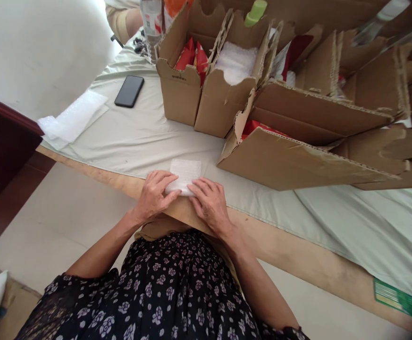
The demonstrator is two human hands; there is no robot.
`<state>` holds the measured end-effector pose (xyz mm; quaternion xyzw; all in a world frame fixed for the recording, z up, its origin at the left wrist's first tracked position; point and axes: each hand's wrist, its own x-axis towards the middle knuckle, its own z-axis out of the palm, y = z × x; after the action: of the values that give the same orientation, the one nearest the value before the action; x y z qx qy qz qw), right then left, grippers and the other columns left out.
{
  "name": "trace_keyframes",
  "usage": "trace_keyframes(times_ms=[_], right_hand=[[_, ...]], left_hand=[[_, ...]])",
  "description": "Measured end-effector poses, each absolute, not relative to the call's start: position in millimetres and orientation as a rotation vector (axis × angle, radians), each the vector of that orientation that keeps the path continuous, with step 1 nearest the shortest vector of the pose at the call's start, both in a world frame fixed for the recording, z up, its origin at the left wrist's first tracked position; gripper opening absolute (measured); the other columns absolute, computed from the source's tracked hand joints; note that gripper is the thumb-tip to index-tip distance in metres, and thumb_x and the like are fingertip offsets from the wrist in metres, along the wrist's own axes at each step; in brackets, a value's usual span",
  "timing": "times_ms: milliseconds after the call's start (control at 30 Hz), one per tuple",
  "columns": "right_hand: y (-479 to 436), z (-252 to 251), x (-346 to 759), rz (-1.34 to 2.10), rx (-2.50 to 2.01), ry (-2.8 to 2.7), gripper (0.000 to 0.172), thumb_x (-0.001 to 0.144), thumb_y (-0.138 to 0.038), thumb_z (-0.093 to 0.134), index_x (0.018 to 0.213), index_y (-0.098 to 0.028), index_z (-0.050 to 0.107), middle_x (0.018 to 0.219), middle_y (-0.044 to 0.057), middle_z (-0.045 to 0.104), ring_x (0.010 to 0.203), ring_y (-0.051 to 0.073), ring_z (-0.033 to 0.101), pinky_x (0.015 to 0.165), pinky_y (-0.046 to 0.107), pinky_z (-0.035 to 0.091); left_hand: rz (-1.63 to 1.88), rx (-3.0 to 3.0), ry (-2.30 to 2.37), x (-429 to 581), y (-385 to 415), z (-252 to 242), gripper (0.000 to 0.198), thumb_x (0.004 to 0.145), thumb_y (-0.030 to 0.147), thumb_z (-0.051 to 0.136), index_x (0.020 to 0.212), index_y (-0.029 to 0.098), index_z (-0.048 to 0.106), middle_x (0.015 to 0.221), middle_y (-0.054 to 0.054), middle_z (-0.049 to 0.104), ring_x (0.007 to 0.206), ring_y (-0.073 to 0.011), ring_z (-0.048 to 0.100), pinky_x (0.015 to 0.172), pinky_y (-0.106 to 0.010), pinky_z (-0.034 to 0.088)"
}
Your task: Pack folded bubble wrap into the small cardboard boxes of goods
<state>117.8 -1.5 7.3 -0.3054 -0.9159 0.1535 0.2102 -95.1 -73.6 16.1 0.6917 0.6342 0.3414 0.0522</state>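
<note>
A small folded piece of white bubble wrap (186,169) lies at the front edge of the cloth-covered table. My left hand (156,192) grips its left side, thumb at the near edge and fingers on top. On its right side my right hand (209,200) holds it the same way, fingertips on the rolled near edge. Whether anything is wrapped inside cannot be seen. Both forearms reach in from the bottom of the view.
Cardboard bins (180,99) stand at the back and right, with red packets (186,55) and bubble wrap pieces (237,61) inside. A phone (130,91) and loose bubble wrap sheets (73,118) lie to the left. A green circuit board (400,300) is at the right front edge.
</note>
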Motion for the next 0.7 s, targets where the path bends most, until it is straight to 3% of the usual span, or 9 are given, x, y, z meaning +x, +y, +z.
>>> trace_keyframes(times_ms=[133, 333, 467, 600, 700], right_hand=[[8, 7, 113, 0.532, -0.888, -2.45, 0.033, 0.102, -0.029, 0.054, 0.132, -0.024, 0.069, 0.122, 0.01, 0.076, 0.125, 0.029, 0.063, 0.105, 0.048, 0.046], [13, 12, 106, 0.35, -0.894, -2.489, 0.039, 0.1, -0.031, 0.058, 0.137, -0.021, 0.064, 0.146, 0.014, 0.063, 0.131, 0.031, 0.058, 0.105, 0.047, 0.046], [25, 7, 99, 0.43, -0.932, -2.558, 0.039, 0.097, -0.024, 0.061, 0.135, -0.022, 0.066, 0.14, 0.012, 0.068, 0.131, 0.031, 0.058, 0.105, 0.048, 0.045], [29, 6, 97, 0.588, -1.012, -2.426, 0.034, 0.1, -0.026, 0.058, 0.131, -0.021, 0.069, 0.127, 0.01, 0.075, 0.119, 0.028, 0.064, 0.103, 0.045, 0.045], [15, 12, 102, 0.694, -1.016, -2.35, 0.032, 0.1, -0.027, 0.057, 0.129, -0.022, 0.071, 0.122, 0.009, 0.077, 0.112, 0.027, 0.066, 0.101, 0.044, 0.047]], left_hand=[[1.052, 2.032, 1.909, -94, -77, 17, 0.035, 0.096, 0.031, 0.061, 0.129, 0.02, 0.065, 0.122, -0.012, 0.073, 0.115, -0.0284, 0.065, 0.104, -0.048, 0.05], [1.031, 1.933, 2.119, -99, -52, 8, 0.033, 0.097, 0.032, 0.06, 0.126, 0.018, 0.067, 0.121, -0.013, 0.073, 0.113, -0.0291, 0.065, 0.102, -0.047, 0.052], [1.267, 1.716, 2.181, -97, -64, 17, 0.036, 0.096, 0.036, 0.063, 0.126, 0.017, 0.067, 0.118, -0.012, 0.071, 0.112, -0.0264, 0.066, 0.1, -0.045, 0.055], [1.43, 1.096, 1.906, -82, -94, 24, 0.038, 0.094, 0.039, 0.068, 0.125, 0.017, 0.066, 0.111, -0.01, 0.074, 0.101, -0.0215, 0.071, 0.093, -0.039, 0.06], [1.405, 0.712, 1.503, -68, -103, 23, 0.047, 0.087, 0.041, 0.076, 0.126, 0.016, 0.064, 0.12, -0.013, 0.074, 0.108, -0.0249, 0.073, 0.097, -0.042, 0.061]])
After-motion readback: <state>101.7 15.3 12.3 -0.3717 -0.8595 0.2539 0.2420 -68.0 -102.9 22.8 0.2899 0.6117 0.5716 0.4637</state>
